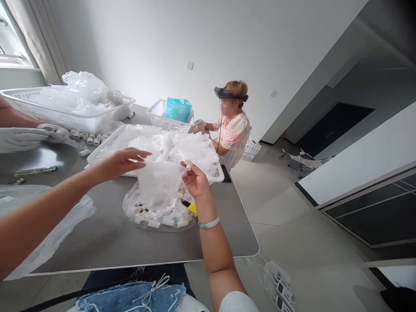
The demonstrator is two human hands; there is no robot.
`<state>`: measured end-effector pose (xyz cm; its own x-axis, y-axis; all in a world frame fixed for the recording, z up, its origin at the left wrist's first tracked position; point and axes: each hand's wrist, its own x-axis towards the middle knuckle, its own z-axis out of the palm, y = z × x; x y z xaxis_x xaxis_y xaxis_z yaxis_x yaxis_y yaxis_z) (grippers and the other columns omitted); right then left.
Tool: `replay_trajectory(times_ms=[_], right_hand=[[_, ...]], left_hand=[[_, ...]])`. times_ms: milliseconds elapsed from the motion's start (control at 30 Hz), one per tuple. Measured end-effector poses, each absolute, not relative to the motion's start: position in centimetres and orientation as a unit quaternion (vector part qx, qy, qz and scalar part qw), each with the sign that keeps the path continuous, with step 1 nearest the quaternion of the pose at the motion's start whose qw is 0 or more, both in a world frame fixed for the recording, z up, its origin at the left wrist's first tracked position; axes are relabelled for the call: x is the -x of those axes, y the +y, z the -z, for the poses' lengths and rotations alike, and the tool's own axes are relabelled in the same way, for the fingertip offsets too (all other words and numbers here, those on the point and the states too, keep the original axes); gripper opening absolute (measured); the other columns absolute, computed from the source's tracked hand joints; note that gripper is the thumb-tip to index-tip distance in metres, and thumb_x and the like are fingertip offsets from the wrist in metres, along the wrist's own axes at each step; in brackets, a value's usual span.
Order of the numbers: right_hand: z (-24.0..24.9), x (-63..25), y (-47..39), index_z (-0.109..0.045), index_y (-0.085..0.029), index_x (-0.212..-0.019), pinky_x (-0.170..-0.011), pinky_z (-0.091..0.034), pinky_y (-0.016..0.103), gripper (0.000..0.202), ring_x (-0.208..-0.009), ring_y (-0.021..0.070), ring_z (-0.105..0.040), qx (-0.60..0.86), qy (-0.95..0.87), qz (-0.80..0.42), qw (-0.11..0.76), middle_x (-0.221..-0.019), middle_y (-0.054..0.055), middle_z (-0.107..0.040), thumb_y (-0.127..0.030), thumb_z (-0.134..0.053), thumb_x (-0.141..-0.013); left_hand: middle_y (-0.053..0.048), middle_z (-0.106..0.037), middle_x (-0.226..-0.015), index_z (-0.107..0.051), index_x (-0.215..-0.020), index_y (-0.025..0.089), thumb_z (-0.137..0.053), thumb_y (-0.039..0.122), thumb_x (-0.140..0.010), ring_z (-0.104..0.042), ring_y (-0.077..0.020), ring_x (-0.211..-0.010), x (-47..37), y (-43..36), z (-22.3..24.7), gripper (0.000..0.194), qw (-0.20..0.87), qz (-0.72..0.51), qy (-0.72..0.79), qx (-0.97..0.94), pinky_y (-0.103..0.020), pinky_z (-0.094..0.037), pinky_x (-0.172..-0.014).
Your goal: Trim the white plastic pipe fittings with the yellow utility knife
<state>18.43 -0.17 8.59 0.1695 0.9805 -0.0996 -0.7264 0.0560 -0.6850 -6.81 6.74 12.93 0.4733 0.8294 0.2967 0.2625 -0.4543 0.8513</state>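
My right hand [196, 182] pinches a small white plastic pipe fitting [187, 164] between thumb and fingers. Beside it a thin, clear plastic bag [160, 182] stands up between my hands; whether the right fingers also grip its edge I cannot tell. To the bag's upper left, my left hand [126, 162] is open, thumb and fingers apart, close to the film. Below lies a spread bag of loose white fittings [154, 224], several showing near its rim. A yellow and black tool [192, 208], perhaps a cutter, rests by my right wrist.
A white basket [218, 173] of plastic bags stands just beyond my hands. Another basket [107, 115] and loose fittings [94, 138] are at back left, near a co-worker's gloved hands [32, 136]. Another person [234, 130] sits at the far side by a basket with a blue bag [178, 109].
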Motion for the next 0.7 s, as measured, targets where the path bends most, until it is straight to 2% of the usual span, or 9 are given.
replay_trajectory(times_ms=[67,133,200,233,267,367,533,600,700], right_hand=[[-8.8,-17.7,-0.2,-0.066,-0.017,-0.085,-0.068,-0.062,0.019,0.016,-0.080,0.0112,-0.071,0.312,-0.182,-0.603,0.711,-0.089,0.006,-0.076,-0.012,-0.054,-0.092],[-9.2,-16.7,-0.3,-0.065,-0.018,-0.086,-0.084,-0.064,0.028,0.012,-0.094,0.0138,-0.072,0.306,-0.174,-0.594,0.723,-0.092,0.005,-0.075,-0.013,-0.055,-0.092],[-9.7,-15.6,-0.5,-0.064,-0.018,-0.089,-0.098,-0.061,0.040,0.008,-0.108,0.0173,-0.070,0.291,-0.181,-0.587,0.734,-0.097,0.006,-0.075,-0.015,-0.058,-0.091],[-10.0,-15.2,-0.6,-0.064,-0.018,-0.090,-0.102,-0.058,0.045,0.005,-0.113,0.0189,-0.069,0.281,-0.188,-0.585,0.737,-0.099,0.006,-0.074,-0.016,-0.059,-0.090],[-10.2,-14.8,-0.7,-0.064,-0.018,-0.091,-0.105,-0.056,0.048,0.004,-0.116,0.0199,-0.067,0.272,-0.194,-0.583,0.740,-0.101,0.007,-0.074,-0.017,-0.060,-0.090],[-10.9,-14.3,-1.1,-0.063,-0.019,-0.093,-0.104,-0.057,0.048,0.004,-0.116,0.0195,-0.067,0.270,-0.209,-0.576,0.743,-0.103,0.006,-0.073,-0.019,-0.061,-0.090],[-10.7,-14.7,-1.0,-0.060,-0.020,-0.096,-0.098,-0.061,0.045,0.007,-0.113,0.0181,-0.067,0.318,-0.213,-0.546,0.745,-0.107,0.006,-0.072,-0.021,-0.060,-0.089],[-10.2,-14.8,-0.8,-0.059,-0.021,-0.102,-0.098,-0.059,0.043,0.014,-0.119,0.0179,-0.064,0.348,-0.232,-0.507,0.754,-0.113,0.007,-0.070,-0.025,-0.060,-0.089],[-9.1,-15.1,-0.6,-0.058,-0.023,-0.114,-0.101,-0.055,0.037,0.029,-0.126,0.0177,-0.058,0.425,-0.325,-0.396,0.746,-0.123,0.007,-0.066,-0.034,-0.061,-0.088]], left_hand=[[-0.006,-0.071,-0.108,-0.076,-0.104,0.027,-0.070,0.042,-0.082,-0.072,-0.0253,-0.094,5.9,4.4,-11.9,0.027,0.227,-0.472,0.338,-0.782,-0.037,-0.063,-0.079],[-0.005,-0.069,-0.113,-0.074,-0.105,0.031,-0.066,0.045,-0.089,-0.068,-0.0276,-0.105,4.6,1.9,-10.6,0.023,0.139,-0.467,0.272,-0.830,-0.043,-0.062,-0.090],[-0.007,-0.060,-0.135,-0.074,-0.109,0.033,-0.068,0.045,-0.088,-0.057,-0.0350,-0.126,3.3,0.3,-9.1,0.025,0.063,-0.429,0.265,-0.861,-0.051,-0.056,-0.101],[-0.009,-0.056,-0.140,-0.074,-0.109,0.032,-0.064,0.043,-0.091,-0.055,-0.0369,-0.128,2.7,0.0,-8.4,0.023,0.034,-0.424,0.275,-0.862,-0.054,-0.055,-0.101],[-0.010,-0.053,-0.141,-0.073,-0.107,0.029,-0.057,0.038,-0.095,-0.059,-0.0354,-0.123,2.3,0.0,-7.8,0.022,0.031,-0.418,0.292,-0.860,-0.053,-0.056,-0.097],[-0.012,-0.059,-0.130,-0.071,-0.103,0.026,-0.046,0.029,-0.096,-0.068,-0.0279,-0.098,1.6,1.0,-7.1,0.027,0.092,-0.405,0.369,-0.831,-0.041,-0.058,-0.079],[-0.009,-0.065,-0.106,-0.069,-0.090,0.026,-0.068,0.039,-0.080,-0.064,-0.0251,-0.079,1.7,1.6,-9.2,0.016,0.207,-0.430,0.472,-0.741,-0.035,-0.052,-0.071],[-0.007,-0.065,-0.094,-0.067,-0.086,0.024,-0.074,0.038,-0.073,-0.060,-0.0219,-0.068,1.8,1.4,-10.4,0.020,0.300,-0.437,0.495,-0.689,-0.032,-0.049,-0.061],[-0.001,-0.058,-0.071,-0.066,-0.091,0.021,-0.077,0.034,-0.068,-0.056,-0.0188,-0.059,2.3,1.7,-11.6,0.029,0.500,-0.423,0.489,-0.576,-0.028,-0.044,-0.052]])
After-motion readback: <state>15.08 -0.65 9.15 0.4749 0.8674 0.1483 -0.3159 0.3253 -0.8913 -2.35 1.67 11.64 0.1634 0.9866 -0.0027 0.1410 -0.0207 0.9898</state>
